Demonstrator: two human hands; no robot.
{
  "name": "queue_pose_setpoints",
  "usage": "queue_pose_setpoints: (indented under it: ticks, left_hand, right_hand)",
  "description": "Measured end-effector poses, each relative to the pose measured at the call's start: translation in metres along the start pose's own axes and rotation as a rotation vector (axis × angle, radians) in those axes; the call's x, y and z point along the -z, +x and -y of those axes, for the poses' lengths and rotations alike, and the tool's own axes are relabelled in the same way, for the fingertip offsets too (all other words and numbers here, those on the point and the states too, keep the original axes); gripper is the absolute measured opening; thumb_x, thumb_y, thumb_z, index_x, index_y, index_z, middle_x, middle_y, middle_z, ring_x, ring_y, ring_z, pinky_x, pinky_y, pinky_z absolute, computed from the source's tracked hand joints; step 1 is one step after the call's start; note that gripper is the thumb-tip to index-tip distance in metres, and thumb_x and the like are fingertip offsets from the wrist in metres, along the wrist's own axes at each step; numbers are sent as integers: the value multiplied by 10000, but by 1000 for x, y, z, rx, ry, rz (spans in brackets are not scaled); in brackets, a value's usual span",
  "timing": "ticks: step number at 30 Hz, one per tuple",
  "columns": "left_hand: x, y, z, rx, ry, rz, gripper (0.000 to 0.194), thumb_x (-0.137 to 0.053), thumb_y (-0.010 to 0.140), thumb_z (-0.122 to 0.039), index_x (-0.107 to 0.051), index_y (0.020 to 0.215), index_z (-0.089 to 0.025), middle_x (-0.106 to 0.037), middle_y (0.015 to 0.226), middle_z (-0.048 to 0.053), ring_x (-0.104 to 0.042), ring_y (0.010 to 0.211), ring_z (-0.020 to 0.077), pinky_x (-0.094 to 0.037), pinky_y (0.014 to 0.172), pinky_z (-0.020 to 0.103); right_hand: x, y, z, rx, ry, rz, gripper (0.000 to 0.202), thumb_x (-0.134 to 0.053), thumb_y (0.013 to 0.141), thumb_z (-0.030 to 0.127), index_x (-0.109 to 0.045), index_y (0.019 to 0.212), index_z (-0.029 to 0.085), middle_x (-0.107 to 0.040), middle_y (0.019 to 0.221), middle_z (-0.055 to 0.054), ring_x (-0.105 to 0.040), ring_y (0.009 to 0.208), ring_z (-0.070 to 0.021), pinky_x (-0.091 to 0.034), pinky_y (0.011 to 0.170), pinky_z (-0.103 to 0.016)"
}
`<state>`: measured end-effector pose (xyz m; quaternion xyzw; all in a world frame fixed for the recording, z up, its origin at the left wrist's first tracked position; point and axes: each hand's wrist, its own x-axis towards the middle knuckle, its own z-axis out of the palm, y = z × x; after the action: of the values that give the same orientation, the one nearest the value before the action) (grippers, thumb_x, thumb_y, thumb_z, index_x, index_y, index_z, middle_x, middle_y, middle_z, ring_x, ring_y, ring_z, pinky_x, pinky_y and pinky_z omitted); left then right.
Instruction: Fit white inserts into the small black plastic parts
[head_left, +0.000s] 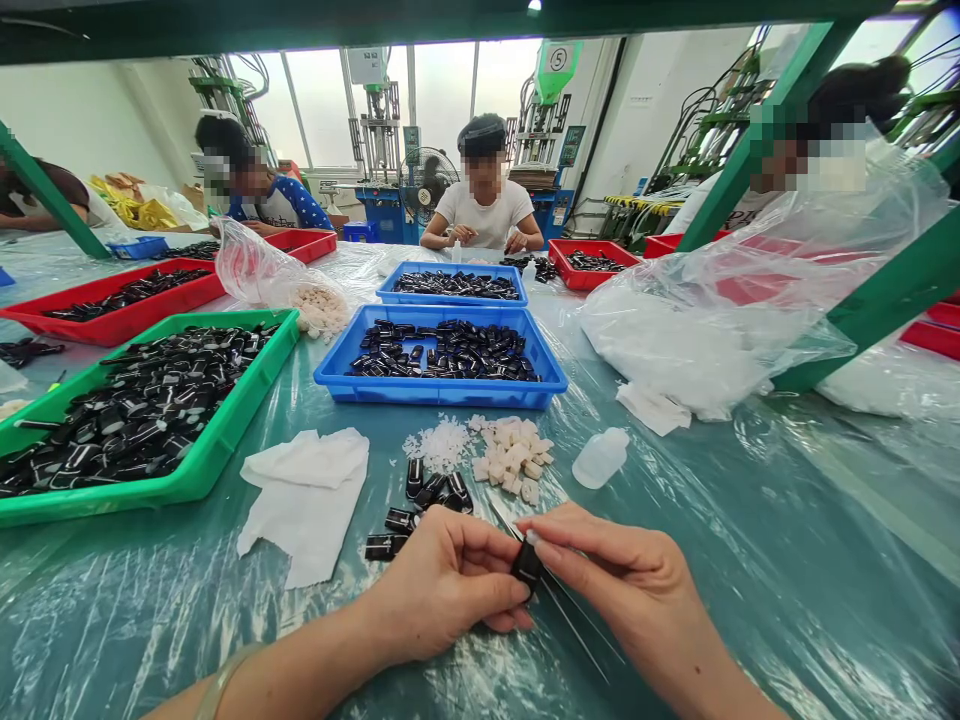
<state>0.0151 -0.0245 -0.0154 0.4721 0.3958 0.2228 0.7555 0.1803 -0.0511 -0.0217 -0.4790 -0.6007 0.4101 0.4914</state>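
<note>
My left hand (pixel 457 580) is closed around a small black plastic part (pixel 527 566), gripping it between thumb and fingers. At its top end, the thumb and forefinger of my right hand (pixel 622 570) pinch a tiny white piece (pixel 532 537) against the part. Metal tweezers (pixel 574 625) slant beneath my right fingers; whether they rest on the table or in that hand I cannot tell. Several more black parts (pixel 400 520) lie just beyond my left hand. Behind them are a pile of white bits (pixel 442 443) and a heap of beige foam-like blocks (pixel 512 455).
A white cloth (pixel 307 500) lies left, a small translucent bottle (pixel 600 458) right. Blue trays (pixel 442 395) and a green tray (pixel 202 480) hold black parts. A plastic bag (pixel 675 340) sits by a green post (pixel 757 140). Co-workers (pixel 484 210) sit around the film-covered table (pixel 750 560).
</note>
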Motion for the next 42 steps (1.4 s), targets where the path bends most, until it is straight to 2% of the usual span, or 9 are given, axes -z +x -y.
queue_pose_setpoints:
  ticks: [7,12,16,22,29,34,38,42]
  left_hand:
    - [2,-2,0,-17,1,-3,232,-676,656,-213,-719,856,-103,-651,638,49,-640,606,121,-486,571,180]
    - [3,-2,0,-26,7,-11,196,-662,657,-187,-723,824,-103,-642,604,38,-635,592,117,-488,572,181]
    - [3,-3,0,-23,29,-18,174,-641,661,-166,-724,797,-95,-635,585,35,-627,581,119,-493,576,190]
    - [2,-5,-1,-60,51,2,164,-608,680,-142,-722,790,-100,-619,584,18,-600,560,96,-486,586,185]
    - [3,-7,0,-85,81,-10,131,-610,676,-153,-711,740,-98,-602,575,12,-582,540,93,-482,574,190]
    - [2,-7,-1,-89,77,-23,101,-622,666,-150,-694,702,-90,-605,560,14,-580,533,89,-477,563,183]
    - [3,-4,-2,-54,52,-7,130,-654,649,-178,-694,728,-84,-630,560,33,-600,530,107,-484,556,196]
    - [10,-2,-8,-74,12,-109,219,-702,624,-224,-691,794,-86,-655,599,45,-641,572,140,-495,553,201]
  right_hand:
    - [1,-1,-2,93,-57,65,280,-641,756,182,-685,972,356,-722,847,-3,-646,760,-175,-521,725,-324]
    - [0,-1,-4,147,-99,78,233,-644,755,188,-707,916,344,-724,849,-2,-649,790,-188,-529,739,-347]
    - [-1,-2,-7,85,-79,94,210,-635,767,220,-706,930,333,-724,854,-17,-649,798,-199,-523,758,-367]
    - [-2,-3,-6,-35,-12,133,196,-630,771,256,-703,935,333,-724,838,-15,-646,787,-186,-526,735,-330]
    - [-6,-4,-5,-39,76,100,156,-651,746,228,-730,832,331,-721,904,-18,-657,836,-185,-531,772,-315]
    - [-8,-4,-3,-24,99,83,162,-665,728,210,-732,831,315,-719,917,-32,-667,828,-186,-545,757,-312]
    - [-4,-2,-1,33,19,108,143,-617,771,254,-729,846,305,-715,935,-32,-662,862,-195,-541,771,-328]
    - [1,4,-2,66,-225,32,218,-536,832,285,-684,992,271,-705,975,-37,-650,900,-196,-532,782,-310]
